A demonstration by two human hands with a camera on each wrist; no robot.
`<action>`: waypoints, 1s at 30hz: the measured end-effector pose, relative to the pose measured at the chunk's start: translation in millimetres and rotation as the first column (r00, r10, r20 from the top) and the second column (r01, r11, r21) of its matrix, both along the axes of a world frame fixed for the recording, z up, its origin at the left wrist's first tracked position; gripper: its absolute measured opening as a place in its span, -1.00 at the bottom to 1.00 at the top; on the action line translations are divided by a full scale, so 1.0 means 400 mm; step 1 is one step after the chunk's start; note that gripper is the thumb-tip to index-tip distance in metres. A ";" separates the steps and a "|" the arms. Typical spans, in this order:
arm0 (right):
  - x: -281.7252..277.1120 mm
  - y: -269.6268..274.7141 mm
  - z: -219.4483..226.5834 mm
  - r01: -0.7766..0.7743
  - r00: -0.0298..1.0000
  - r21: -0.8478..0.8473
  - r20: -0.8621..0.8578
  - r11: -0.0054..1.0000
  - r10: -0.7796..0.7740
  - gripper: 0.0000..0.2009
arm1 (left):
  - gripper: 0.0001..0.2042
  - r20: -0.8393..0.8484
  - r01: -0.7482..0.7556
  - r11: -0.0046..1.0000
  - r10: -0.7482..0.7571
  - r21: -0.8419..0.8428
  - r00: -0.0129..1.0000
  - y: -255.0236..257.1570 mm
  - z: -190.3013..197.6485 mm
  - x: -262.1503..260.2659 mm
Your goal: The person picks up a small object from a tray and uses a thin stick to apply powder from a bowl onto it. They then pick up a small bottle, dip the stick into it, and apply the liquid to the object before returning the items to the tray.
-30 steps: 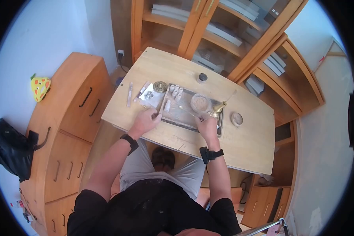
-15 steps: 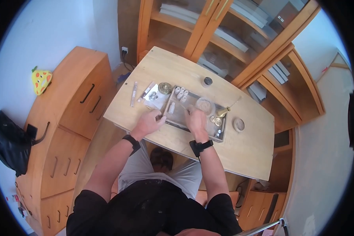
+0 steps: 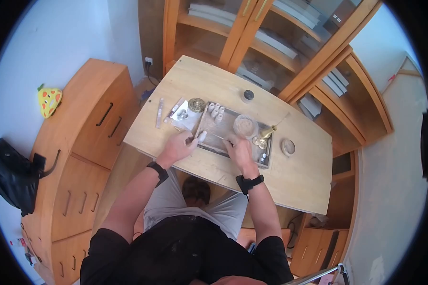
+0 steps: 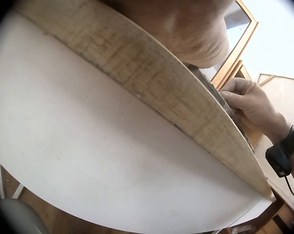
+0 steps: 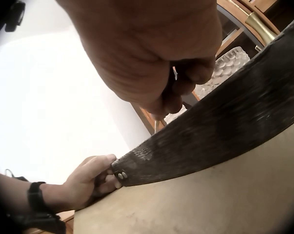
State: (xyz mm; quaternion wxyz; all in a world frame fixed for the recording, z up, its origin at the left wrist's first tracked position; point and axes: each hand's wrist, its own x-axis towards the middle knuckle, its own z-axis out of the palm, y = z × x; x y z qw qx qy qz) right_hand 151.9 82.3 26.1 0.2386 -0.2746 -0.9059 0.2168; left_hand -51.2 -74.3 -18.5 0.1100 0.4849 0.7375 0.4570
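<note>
My right hand [image 3: 240, 151] pinches a thin pale stick [image 5: 156, 126], which points left over the tray's floor. Thumb and curled fingers of my left hand [image 3: 178, 146] grip the near left corner of the dark-rimmed tray [image 5: 195, 139]. A small white bottle [image 3: 202, 136] leans by the left fingertips. Several more white bottles [image 3: 216, 110] stand at the tray's far left. To the right sit a textured glass bowl [image 3: 245, 126] with pale powder, a brass vase [image 3: 267, 132] holding thin tools, and round gold-coloured pieces [image 3: 260, 142].
Left of the tray lie a patterned brass disc [image 3: 196, 105], a white sheet [image 3: 187, 118] with small silver pieces, and a narrow tube [image 3: 160, 113]. A dark-lidded jar [image 3: 248, 96] stands behind, and a round container [image 3: 287, 147] is at right. Cabinets edge the table [image 3: 299, 180].
The right hand moved left across the tray, then back slightly toward the body. Beside the left hand, the lone white bottle shifted nearer and now tilts. The left hand stays at the corner.
</note>
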 end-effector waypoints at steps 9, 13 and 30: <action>-0.017 0.005 0.013 0.128 0.981 0.106 0.133 0.986 -0.142 -0.87 | -0.76 0.003 -0.001 1.000 0.001 0.002 1.000 -0.001 0.000 -0.001; -0.030 0.021 0.015 -0.016 0.998 0.152 0.058 0.988 0.007 -0.90 | -0.75 -0.010 -0.009 1.000 0.009 -0.005 1.000 -0.002 0.002 0.001; 0.013 -0.067 0.102 -0.245 0.969 0.311 0.123 0.918 0.216 -0.93 | -0.75 0.004 0.003 1.000 -0.003 -0.017 1.000 -0.001 -0.002 -0.003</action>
